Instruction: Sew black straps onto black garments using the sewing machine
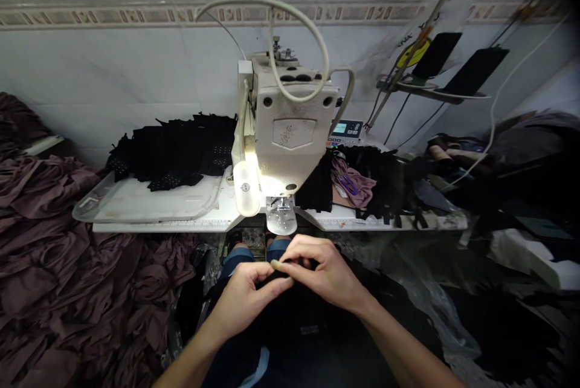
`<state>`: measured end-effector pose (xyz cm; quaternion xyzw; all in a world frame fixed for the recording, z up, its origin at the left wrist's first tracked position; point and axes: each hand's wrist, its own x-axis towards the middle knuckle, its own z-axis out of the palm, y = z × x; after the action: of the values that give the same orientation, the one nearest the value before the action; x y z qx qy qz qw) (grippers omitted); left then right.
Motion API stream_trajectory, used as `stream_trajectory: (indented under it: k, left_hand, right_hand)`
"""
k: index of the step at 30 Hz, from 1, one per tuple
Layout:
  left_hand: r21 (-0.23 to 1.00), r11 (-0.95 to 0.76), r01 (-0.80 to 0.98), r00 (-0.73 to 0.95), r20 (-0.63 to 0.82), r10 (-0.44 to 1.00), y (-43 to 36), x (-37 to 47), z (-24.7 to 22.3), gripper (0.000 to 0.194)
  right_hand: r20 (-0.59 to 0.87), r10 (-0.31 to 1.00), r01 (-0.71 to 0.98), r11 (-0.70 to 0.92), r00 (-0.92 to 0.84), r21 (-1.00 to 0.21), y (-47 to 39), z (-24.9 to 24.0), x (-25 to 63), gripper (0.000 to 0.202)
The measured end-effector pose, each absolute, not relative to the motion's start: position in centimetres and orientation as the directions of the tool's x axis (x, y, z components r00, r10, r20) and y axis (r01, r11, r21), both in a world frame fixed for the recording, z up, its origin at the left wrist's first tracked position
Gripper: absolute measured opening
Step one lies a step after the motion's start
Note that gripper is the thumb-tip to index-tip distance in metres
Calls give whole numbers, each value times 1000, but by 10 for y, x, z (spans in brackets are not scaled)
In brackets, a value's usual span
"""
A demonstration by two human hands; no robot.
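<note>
My left hand [244, 294] and my right hand [324, 270] meet over my lap, in front of the sewing machine [292, 134]. On both hands the thumb and fingers are pinched together, and the fingertips touch or nearly touch. What they hold is hidden; dark cloth [290, 315] lies just below them and blends with my dark clothes. Just beyond my hands is the machine's clear guard [281, 216], under the needle area. A lit lamp [247, 188] shines at its left side.
Black fabric pieces [176, 149] lie on a clear plastic tray [90, 203] at left. Purple scissors [348, 184] rest on mauve cloth [362, 188] at right. A big mauve fabric heap [67, 285] fills the left floor. Black thread cones [473, 71] stand on a rack; plastic sheeting [435, 297] lies right.
</note>
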<state>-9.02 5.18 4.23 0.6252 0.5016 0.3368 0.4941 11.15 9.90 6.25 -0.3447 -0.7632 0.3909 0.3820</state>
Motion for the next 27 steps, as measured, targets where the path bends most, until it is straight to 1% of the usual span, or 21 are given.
stream_trajectory:
  k: [2,3,4,5,6,7,8,9,10,11,12,14,17,19,20,22,24,27]
  left_hand:
    - [917,-151,370,179,89,980,58,-93,50,34]
    - [863,-250,440,141,208,968,63,-94,52,29]
    - [774,-350,528,113,344,932,67,-94,54,24]
    - [651,-435,622,99,485,869,71,-94,55,20]
    - [504,-496,707,114,611,783,74,-93,55,20]
    - [346,-540,767,164,708,687,76,-92,55,25]
    - [197,-571,797,239,765,598,77,-89,54,30]
    - [75,-593,802,320,784,532,78,-87,53,35]
    - [-16,-612,791,395,776,491,77,-84,52,38]
    - [-77,-625,777,454,756,472,76,-80,51,40]
    - [-114,-623,774,485,738,468,75,-78,49,40]
    - [-141,-581,801,481,730,485,73,-72,46,39]
    - [-117,-554,824,437,753,492,71,-68,41,37]
    - [-85,-556,827,410,768,492,71,-66,39,34]
    - [-71,-558,827,399,773,493,71,-66,38,33]
    - [-65,-562,825,394,778,489,72,-66,37,32]
    - [-70,-566,822,396,784,478,72,-65,36,30]
    - [-66,-572,818,390,795,465,73,-65,36,31]
  right_hand:
    - [384,835,273,506,-395,-818,107,71,110,24]
    - [422,830,298,533,-364,-792,112,73,109,24]
    - [457,822,322,558,-339,-765,118,75,108,24]
    - [482,815,342,574,-320,-744,123,75,106,24]
    - [498,813,355,581,-303,-732,129,75,104,24]
    - [503,815,362,579,-286,-731,134,73,103,24]
    - [503,821,361,570,-269,-738,138,71,101,23]
    - [502,827,357,562,-254,-746,142,69,101,22]
    - [502,831,352,556,-239,-753,144,66,101,22]
    - [508,831,351,556,-227,-753,146,65,102,22]
    - [524,820,354,571,-229,-740,148,64,104,22]
    - [566,772,375,636,-289,-675,147,65,110,25]
    - [569,694,432,720,-441,-543,140,71,119,27]
    - [546,691,482,723,-474,-496,130,73,121,29]
    - [541,705,507,707,-458,-492,124,72,120,30]
    - [540,750,545,655,-382,-523,112,66,117,34]
    - [522,797,555,593,-304,-583,102,57,112,37]
    - [456,858,485,511,-236,-710,96,42,108,40]
